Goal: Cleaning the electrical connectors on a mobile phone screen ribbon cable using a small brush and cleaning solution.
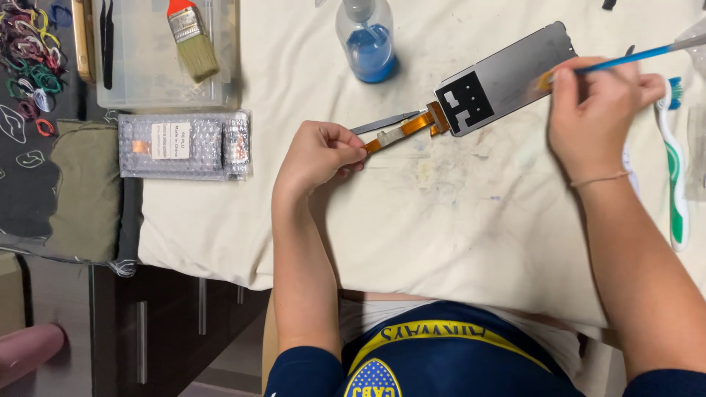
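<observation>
A grey phone screen panel (pixel 515 73) lies face down on the cream cloth (pixel 456 220), with a black patch at its near end and an orange flex cable (pixel 403 131) trailing left. My left hand (pixel 320 154) grips metal tweezers (pixel 386 122) whose tips rest by the flex cable. My right hand (pixel 596 99) holds a thin blue-handled brush (pixel 632 57), its bristle end touching the panel's right edge.
A bottle of blue liquid (pixel 368 37) stands behind the panel. A green and white toothbrush (pixel 673 162) lies at the right. A bubble-wrapped packet (pixel 184 145), a clear tray with a paintbrush (pixel 190 37) and coloured rubber bands (pixel 33 59) lie left. The table edge runs near me.
</observation>
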